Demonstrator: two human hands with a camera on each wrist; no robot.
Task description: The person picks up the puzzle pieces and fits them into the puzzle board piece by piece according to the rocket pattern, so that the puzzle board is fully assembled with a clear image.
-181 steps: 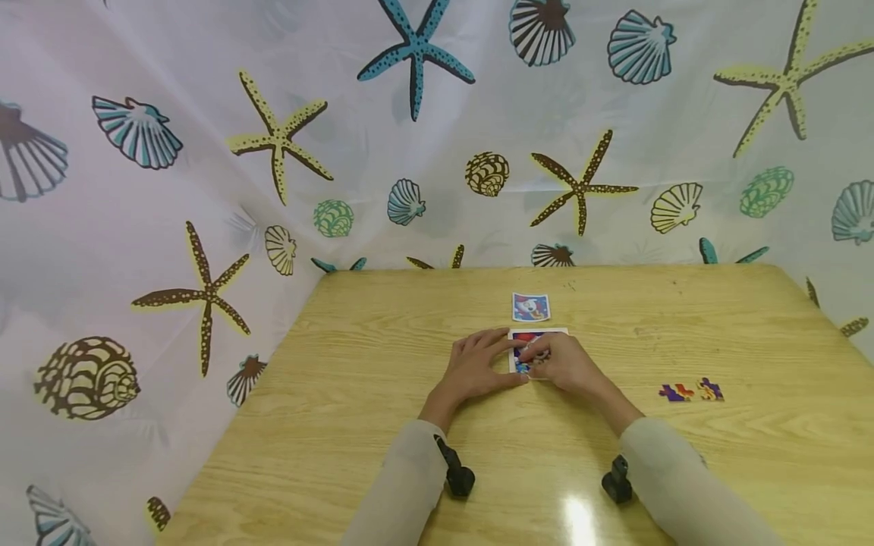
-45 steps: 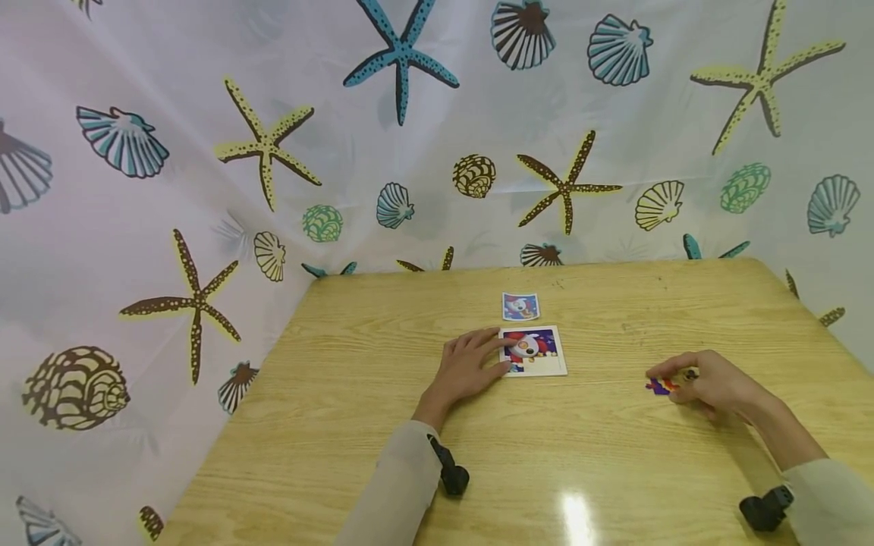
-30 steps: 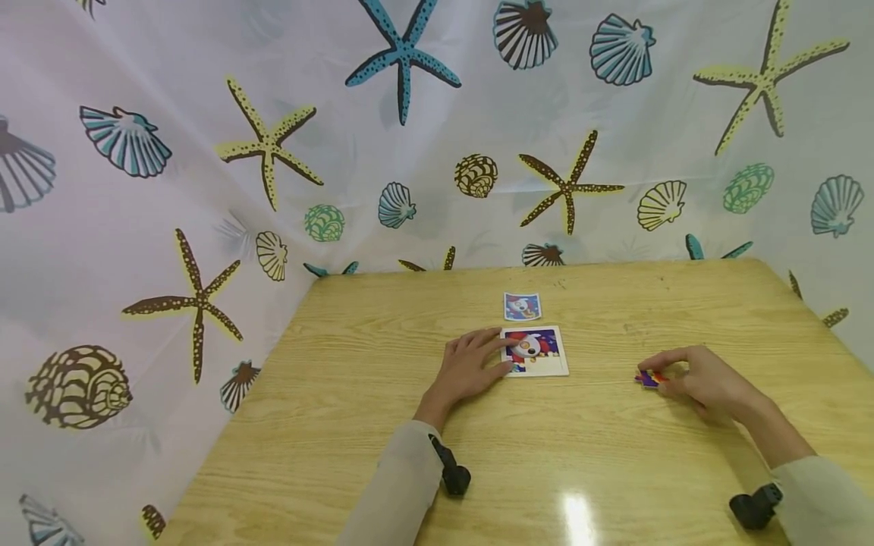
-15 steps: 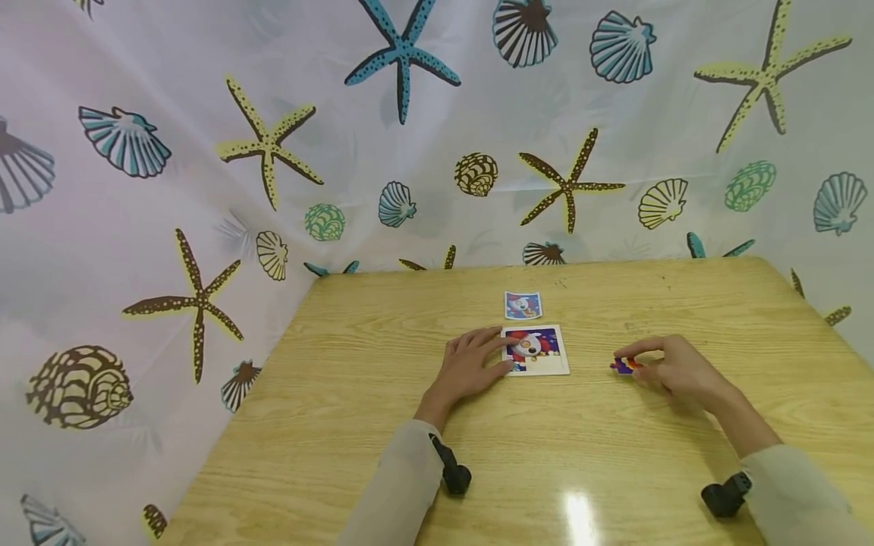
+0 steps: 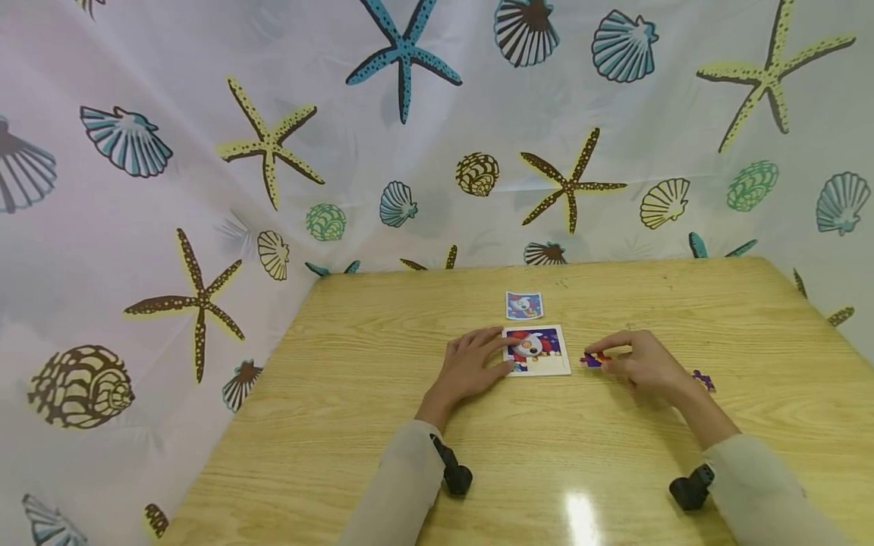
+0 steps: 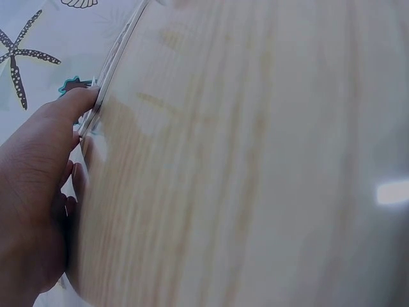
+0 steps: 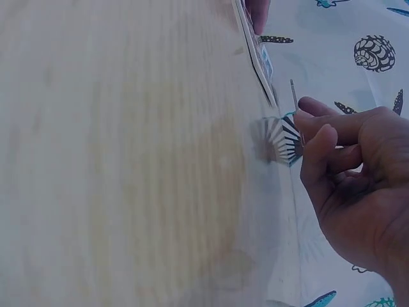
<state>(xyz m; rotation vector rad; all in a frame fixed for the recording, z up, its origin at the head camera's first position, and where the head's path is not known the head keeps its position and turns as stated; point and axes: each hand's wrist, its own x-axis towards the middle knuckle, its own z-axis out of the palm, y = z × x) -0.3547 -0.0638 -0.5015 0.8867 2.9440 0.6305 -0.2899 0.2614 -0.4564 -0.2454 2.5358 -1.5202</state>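
A white-framed jigsaw puzzle (image 5: 536, 350) lies on the table, showing a white-faced character in red on purple, with a bare pale patch at its lower right. My left hand (image 5: 473, 364) rests on its left side, fingers spread, the thumb at the lower left edge. Just right of the frame, my right hand (image 5: 642, 364) pinches a purple, red and yellow puzzle piece (image 5: 592, 359) between thumb and fingers. The right wrist view shows that piece edge-on, above the table, in the right hand (image 7: 358, 166). A second purple puzzle piece (image 5: 702, 381) lies beyond my right wrist.
A small picture card (image 5: 523, 305) with a similar character lies just behind the frame. The wooden table (image 5: 382, 318) runs back to a white curtain (image 5: 437, 152) printed with starfish and shells.
My right hand came off the frame, went right to the loose pieces and picked one up. It has carried that piece left, close to the frame. The left hand stays on the frame.
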